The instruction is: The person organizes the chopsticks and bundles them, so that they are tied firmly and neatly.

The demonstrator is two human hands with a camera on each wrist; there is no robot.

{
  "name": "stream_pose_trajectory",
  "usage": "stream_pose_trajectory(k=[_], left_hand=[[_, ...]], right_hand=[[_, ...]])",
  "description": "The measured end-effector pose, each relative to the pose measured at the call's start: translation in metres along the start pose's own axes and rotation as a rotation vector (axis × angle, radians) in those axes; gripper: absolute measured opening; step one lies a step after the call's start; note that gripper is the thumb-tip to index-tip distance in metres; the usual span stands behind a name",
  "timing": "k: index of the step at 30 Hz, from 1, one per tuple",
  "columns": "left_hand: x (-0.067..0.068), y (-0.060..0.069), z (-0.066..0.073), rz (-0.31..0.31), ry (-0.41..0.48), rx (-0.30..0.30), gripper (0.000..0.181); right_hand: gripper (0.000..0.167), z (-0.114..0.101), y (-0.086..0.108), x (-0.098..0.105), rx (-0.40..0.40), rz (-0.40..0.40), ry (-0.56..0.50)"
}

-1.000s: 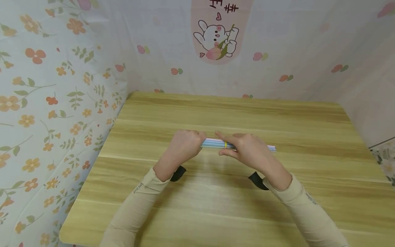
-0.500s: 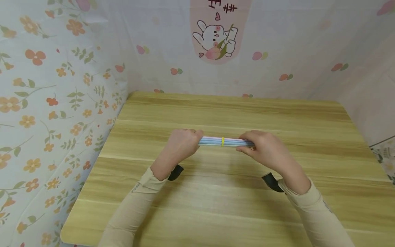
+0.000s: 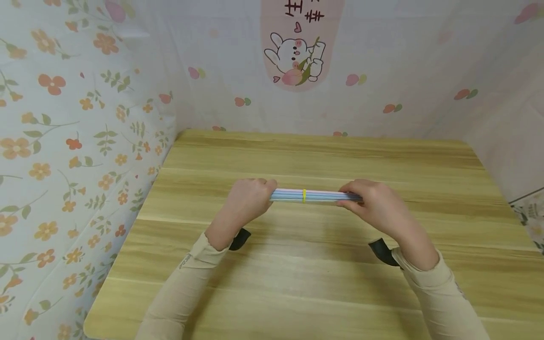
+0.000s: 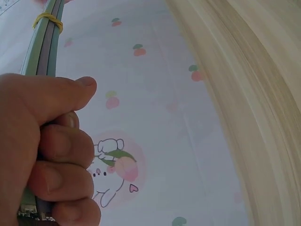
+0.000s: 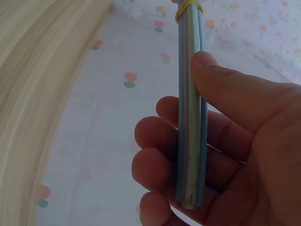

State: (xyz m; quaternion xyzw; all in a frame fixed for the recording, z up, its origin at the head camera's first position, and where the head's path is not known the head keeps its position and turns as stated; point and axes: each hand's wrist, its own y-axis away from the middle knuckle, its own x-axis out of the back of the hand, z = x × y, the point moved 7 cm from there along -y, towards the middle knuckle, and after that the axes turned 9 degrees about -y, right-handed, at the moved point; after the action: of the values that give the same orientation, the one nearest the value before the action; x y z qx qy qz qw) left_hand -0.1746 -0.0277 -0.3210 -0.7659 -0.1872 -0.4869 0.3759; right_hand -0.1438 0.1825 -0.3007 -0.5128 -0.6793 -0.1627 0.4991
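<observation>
A bundle of slim pastel pencils in blue, pink and pale green is held level above the table. A yellow rubber band circles it near the middle. My left hand grips one end in a fist; silvery bands show below the fingers in the left wrist view. At the other end my right hand holds the bundle between the thumb and loosely curled fingers. Flat pencil ends show by the right palm in the right wrist view.
The wood-grain table lies under both hands. A patterned white cloth hangs behind it, and a floral one stands along the left side. Black curved pieces stick out at both wrists.
My right hand has slid right along the bundle, away from the rubber band to the far end. My left hand, still gripping, has shifted slightly left with the bundle.
</observation>
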Motion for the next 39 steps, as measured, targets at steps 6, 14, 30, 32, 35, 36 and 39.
stream_pose_trajectory(k=[6, 14, 30, 32, 35, 36, 39], left_hand=[[0.002, 0.002, -0.001, 0.021, 0.035, -0.001, 0.020], [0.005, 0.005, -0.007, 0.001, 0.223, -0.030, 0.031], [-0.003, 0.009, -0.019, -0.086, 0.495, 0.023, 0.033], [-0.005, 0.010, -0.019, -0.092, 0.492, 0.019, 0.032], [-0.009, 0.010, -0.019, -0.111, 0.481, 0.020, 0.033], [-0.010, 0.010, -0.019, -0.117, 0.475, 0.021, 0.033], [-0.014, 0.011, -0.019, -0.132, 0.462, 0.025, 0.033]], right_hand=[[0.020, -0.001, 0.002, 0.002, 0.019, 0.009, 0.005], [0.018, 0.001, 0.005, 0.003, 0.025, 0.039, 0.011], [0.019, 0.008, 0.009, 0.000, 0.060, 0.098, 0.034], [0.019, 0.009, 0.010, -0.001, 0.063, 0.103, 0.026], [0.021, 0.012, 0.010, -0.005, 0.062, 0.099, 0.013], [0.022, 0.013, 0.010, -0.006, 0.057, 0.093, 0.011], [0.023, 0.017, 0.010, -0.011, 0.016, 0.048, 0.003]])
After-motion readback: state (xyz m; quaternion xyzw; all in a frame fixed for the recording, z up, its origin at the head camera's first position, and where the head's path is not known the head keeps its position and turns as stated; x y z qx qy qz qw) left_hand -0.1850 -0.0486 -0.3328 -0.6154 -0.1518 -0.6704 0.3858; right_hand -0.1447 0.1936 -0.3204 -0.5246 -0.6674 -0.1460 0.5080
